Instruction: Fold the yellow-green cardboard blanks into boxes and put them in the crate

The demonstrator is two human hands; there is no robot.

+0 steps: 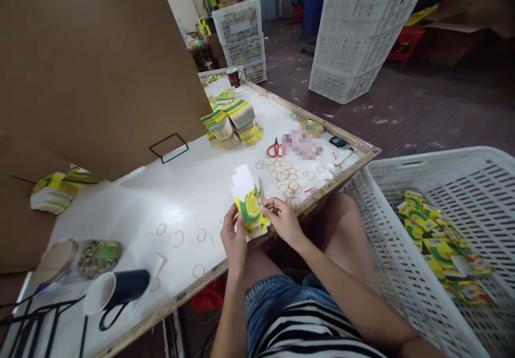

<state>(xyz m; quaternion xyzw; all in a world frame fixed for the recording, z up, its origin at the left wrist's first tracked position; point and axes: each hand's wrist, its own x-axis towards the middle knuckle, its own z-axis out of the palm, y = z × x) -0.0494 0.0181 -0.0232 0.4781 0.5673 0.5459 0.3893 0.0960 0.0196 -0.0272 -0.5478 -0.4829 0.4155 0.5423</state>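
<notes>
A yellow and green printed carton (250,209) is held between both hands over the table's front edge, its white end flaps unfolded at the top. My left hand (234,239) grips the carton's left side, thumb in front. At the right edge, my right hand (282,219) pinches the carton between thumb and fingers. Just beyond the hands lie scattered rubber bands (287,178) and red-handled scissors (276,148). Bundles of flat yellow-green cartons (231,122) are stacked farther back on the white table (177,186).
On my right stands a white plastic crate (406,272) holding several folded cartons (442,250). A dark mug (120,288) lies at the left near a jar (100,257). Brown cardboard (100,68) rises behind the table. Stacked crates (358,30) stand on the floor.
</notes>
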